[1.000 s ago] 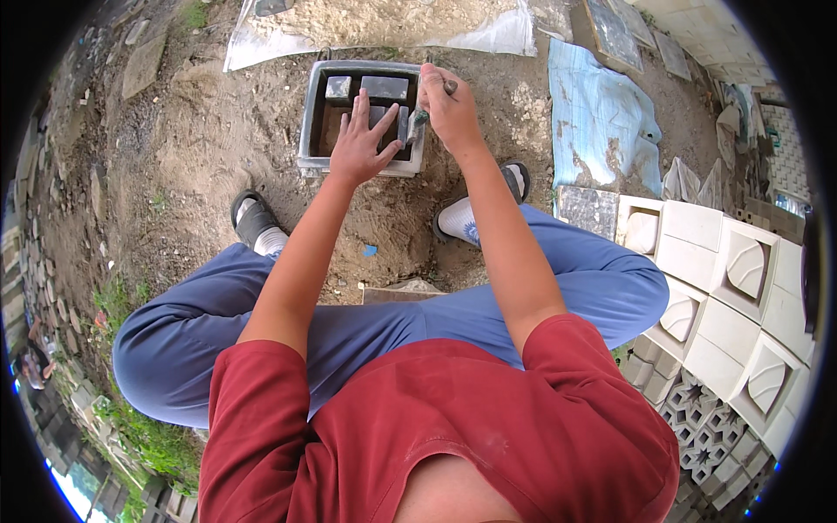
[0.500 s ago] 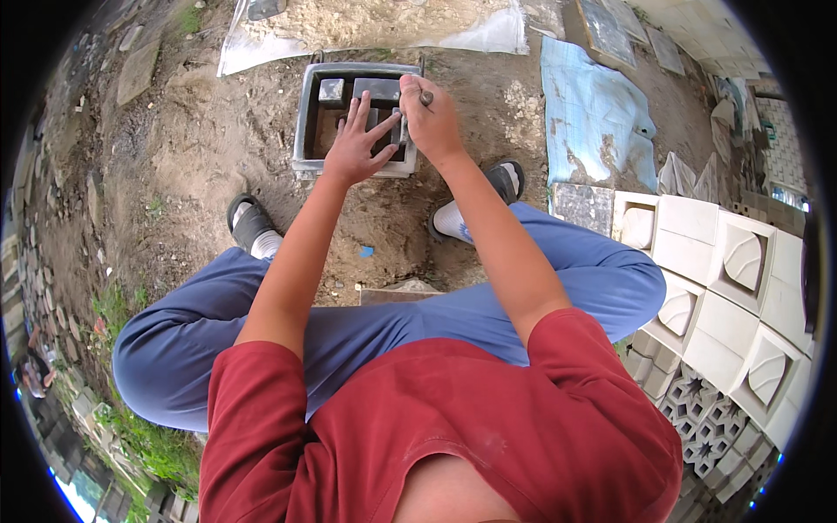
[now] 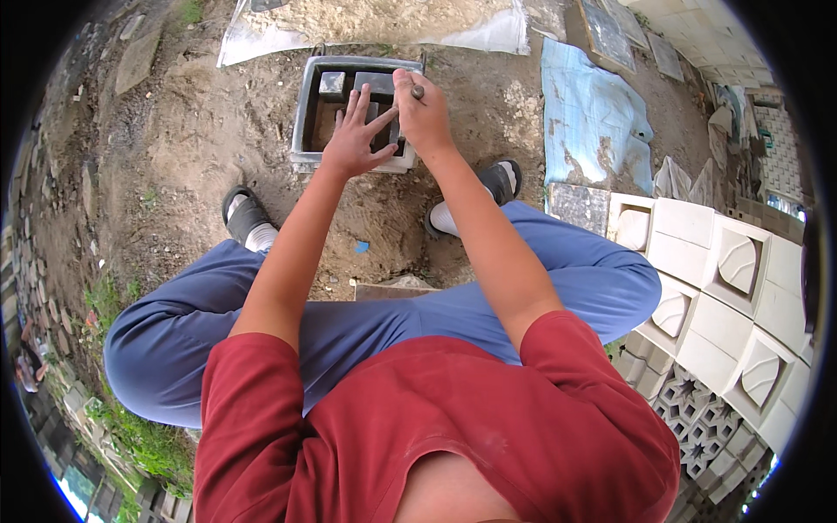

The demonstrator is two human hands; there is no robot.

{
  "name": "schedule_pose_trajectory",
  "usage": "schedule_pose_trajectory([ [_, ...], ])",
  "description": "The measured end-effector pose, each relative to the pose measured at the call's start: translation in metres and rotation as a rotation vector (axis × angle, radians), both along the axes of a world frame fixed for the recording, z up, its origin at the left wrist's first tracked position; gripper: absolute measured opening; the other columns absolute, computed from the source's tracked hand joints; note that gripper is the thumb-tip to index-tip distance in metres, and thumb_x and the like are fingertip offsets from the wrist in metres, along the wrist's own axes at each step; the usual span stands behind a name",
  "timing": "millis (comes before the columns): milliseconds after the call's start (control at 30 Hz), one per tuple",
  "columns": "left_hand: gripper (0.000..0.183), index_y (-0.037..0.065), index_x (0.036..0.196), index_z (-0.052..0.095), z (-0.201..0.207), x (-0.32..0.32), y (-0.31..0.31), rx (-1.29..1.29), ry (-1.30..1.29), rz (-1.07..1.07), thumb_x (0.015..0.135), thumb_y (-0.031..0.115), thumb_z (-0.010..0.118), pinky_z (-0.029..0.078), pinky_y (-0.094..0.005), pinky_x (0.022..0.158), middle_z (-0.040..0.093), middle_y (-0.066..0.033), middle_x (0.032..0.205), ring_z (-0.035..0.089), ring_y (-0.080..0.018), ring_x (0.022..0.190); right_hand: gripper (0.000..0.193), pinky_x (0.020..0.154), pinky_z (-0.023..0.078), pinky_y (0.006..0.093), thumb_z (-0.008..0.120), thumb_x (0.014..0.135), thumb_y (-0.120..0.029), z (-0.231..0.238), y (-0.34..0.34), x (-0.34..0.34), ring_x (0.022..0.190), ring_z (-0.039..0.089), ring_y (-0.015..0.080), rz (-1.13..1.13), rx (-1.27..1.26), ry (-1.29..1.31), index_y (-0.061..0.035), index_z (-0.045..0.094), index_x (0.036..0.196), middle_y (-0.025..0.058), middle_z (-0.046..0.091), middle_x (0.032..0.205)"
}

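A square dark-rimmed mould (image 3: 301, 131) sits on the ground between my feet, with raised grey blocks (image 3: 332, 84) inside it. My left hand (image 3: 353, 144) lies across its near side, palm down with fingers spread, hiding part of the inside. At the mould's right side, my right hand (image 3: 423, 113) is closed round a tool with a rounded dark handle end (image 3: 418, 91). The fist hides most of this tool, so I cannot tell its kind.
A pale sheet with sandy material (image 3: 375, 24) lies beyond the mould. To the right are a dirty light-blue sheet (image 3: 602, 109) and rows of pale patterned blocks (image 3: 689, 235). Openwork blocks (image 3: 697, 418) stand at lower right. My sandalled feet (image 3: 251, 218) flank the mould.
My right hand has shifted slightly left with the tool still in it. My left hand stays spread over the mould. The whole view has tilted a little.
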State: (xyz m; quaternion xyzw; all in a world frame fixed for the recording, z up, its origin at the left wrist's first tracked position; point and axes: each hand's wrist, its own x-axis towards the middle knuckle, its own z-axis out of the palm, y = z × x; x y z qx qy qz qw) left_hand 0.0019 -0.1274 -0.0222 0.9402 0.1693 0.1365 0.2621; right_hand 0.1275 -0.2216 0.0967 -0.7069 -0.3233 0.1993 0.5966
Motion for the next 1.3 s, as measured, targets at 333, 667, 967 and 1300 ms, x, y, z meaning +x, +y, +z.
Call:
schedule_pose_trajectory([
  [333,0.093,0.050,0.153,0.051,0.006,0.011,0.016,0.134,0.011,0.046,0.067,0.065,0.084,0.004,-0.0743,0.122,-0.004,-0.0171,0.178,-0.006,-0.0493,0.161,0.042,0.059,0.034,0.0282,0.053,0.112,-0.031,0.003,-0.015,0.009,0.065,0.038,0.0063,0.077,0.049,0.153,-0.0058,0.054,0.078,-0.0049,0.046,0.069],
  [667,0.095,0.045,0.149,0.057,-0.008,0.017,0.021,-0.021,-0.023,0.027,0.061,0.055,0.091,0.018,-0.0794,0.117,-0.003,-0.0166,0.178,-0.006,-0.0525,0.160,0.047,0.065,0.046,0.0386,0.055,0.109,-0.040,0.000,0.002,0.012,0.066,0.053,0.0211,0.104,-0.042,-0.020,0.0026,0.065,0.092,0.0082,0.059,0.069],
  [967,0.092,0.036,0.149,0.060,0.003,0.019,0.017,-0.136,-0.004,0.008,0.063,0.045,0.093,0.024,-0.0678,0.123,0.001,-0.0203,0.177,-0.003,-0.0555,0.159,0.048,0.057,0.039,0.0339,0.053,0.112,-0.036,-0.006,0.006,0.029,0.060,0.047,0.0117,0.104,0.001,0.114,-0.0005,0.058,0.080,0.0014,0.052,0.062],
  [1300,0.094,0.038,0.150,0.058,0.002,0.019,0.019,-0.127,-0.009,0.001,0.063,0.043,0.093,0.026,-0.0711,0.121,0.000,-0.0190,0.177,-0.001,-0.0560,0.159,0.050,0.058,0.040,0.0342,0.050,0.112,-0.037,-0.011,0.005,0.039,0.060,0.047,0.0126,0.074,0.065,0.004,-0.0029,0.054,0.076,0.0014,0.051,0.063],
])
